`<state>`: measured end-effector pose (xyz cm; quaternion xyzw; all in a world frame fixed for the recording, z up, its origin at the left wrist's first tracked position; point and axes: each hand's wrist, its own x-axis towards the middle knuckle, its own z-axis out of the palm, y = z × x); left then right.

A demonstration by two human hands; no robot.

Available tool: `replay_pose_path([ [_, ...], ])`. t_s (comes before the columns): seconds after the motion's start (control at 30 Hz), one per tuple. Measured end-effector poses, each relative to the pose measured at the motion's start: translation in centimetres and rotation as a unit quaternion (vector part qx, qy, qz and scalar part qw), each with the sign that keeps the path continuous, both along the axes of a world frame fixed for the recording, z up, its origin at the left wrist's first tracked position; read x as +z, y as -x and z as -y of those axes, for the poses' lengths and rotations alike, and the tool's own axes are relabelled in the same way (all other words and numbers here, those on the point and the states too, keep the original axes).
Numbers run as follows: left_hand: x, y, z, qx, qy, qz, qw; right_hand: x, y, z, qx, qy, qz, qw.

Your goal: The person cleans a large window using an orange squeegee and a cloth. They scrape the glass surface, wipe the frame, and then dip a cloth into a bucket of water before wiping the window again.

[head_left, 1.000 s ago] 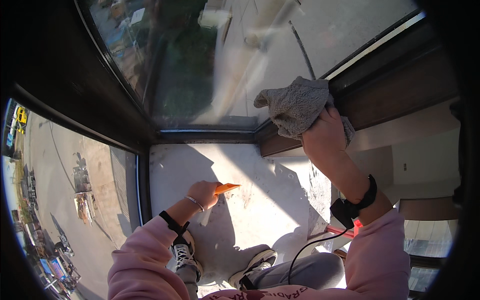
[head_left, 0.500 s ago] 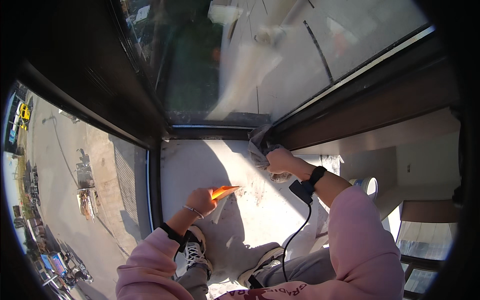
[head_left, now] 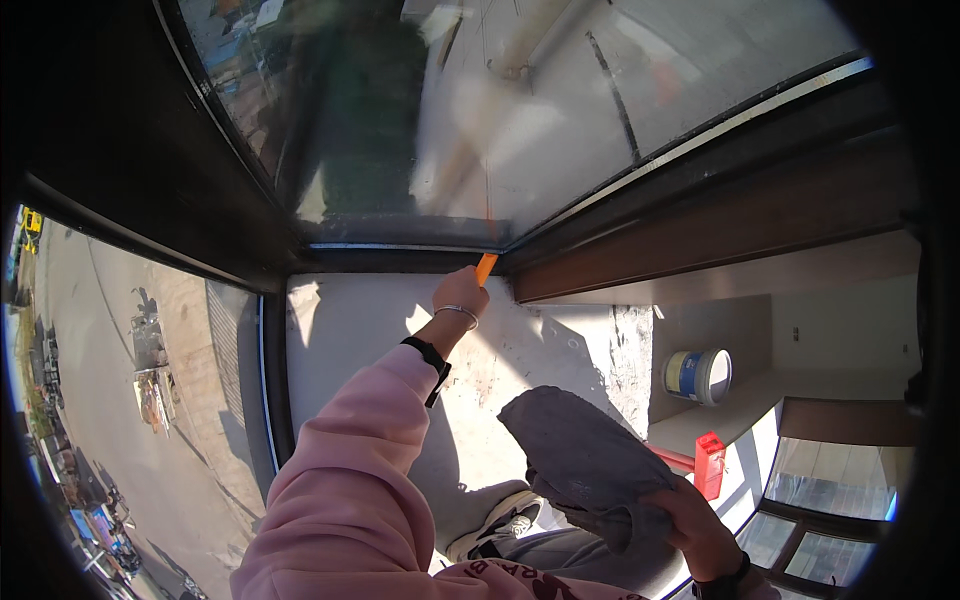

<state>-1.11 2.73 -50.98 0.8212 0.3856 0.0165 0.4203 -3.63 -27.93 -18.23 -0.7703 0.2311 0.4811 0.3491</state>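
My left hand (head_left: 460, 292) is stretched forward, closed round an orange scraper (head_left: 486, 266). The tool's tip meets the inner corner of the dark window frame (head_left: 390, 262), just below the glass pane (head_left: 365, 150). Closer to my body, my right hand (head_left: 690, 518) grips one end of a grey cloth (head_left: 580, 450). The cloth hangs bunched over the white sill (head_left: 350, 345), apart from the frame. Some of the right-hand fingers are hidden by the cloth's folds.
A white bucket (head_left: 686, 376) with a blue and yellow label lies right of the sill. Near it is a red tool-like object (head_left: 709, 466) with a red bar. My shoe (head_left: 508, 522) rests on the sill. Leftward, beyond the frame, lies paved ground (head_left: 100, 300) far below.
My left hand has moved forward and right with the scraper, up to the frame corner. The right hand has drawn back from that corner toward my body, bringing the cloth along.
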Motion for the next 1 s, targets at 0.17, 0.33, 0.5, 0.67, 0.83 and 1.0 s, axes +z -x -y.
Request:
replay_pose_path([
  [0.17, -3.6, -2.2, -0.8, 0.031, 0.158, 0.030, 0.987, -1.6, 2.8, 4.0, 0.152, -0.069, 0.163, 0.972],
  [0.33, -5.1, -1.1, -2.1, 0.085, 0.416, 0.138, 0.895, -4.0, 2.6, 5.6, -0.087, -0.090, 0.121, 0.985],
  [0.5, -4.3, 1.3, -1.6, 0.127, 0.532, 0.158, 0.822, -3.6, 1.1, 7.5, 0.463, 0.007, 0.301, 0.834],
  [0.67, -3.7, 1.0, -1.3, 0.158, 0.531, 0.150, 0.819, -3.6, 1.0, 7.4, 0.462, -0.046, 0.347, 0.815],
  [0.83, -4.0, 0.9, -2.1, 0.120, 0.577, 0.206, 0.781, -3.1, 1.0, 6.9, 0.458, -0.050, 0.314, 0.830],
  [1.0, -4.3, 1.5, -2.2, 0.127, 0.556, 0.154, 0.807, -4.8, 1.6, 9.0, 0.325, -0.070, 0.312, 0.890],
])
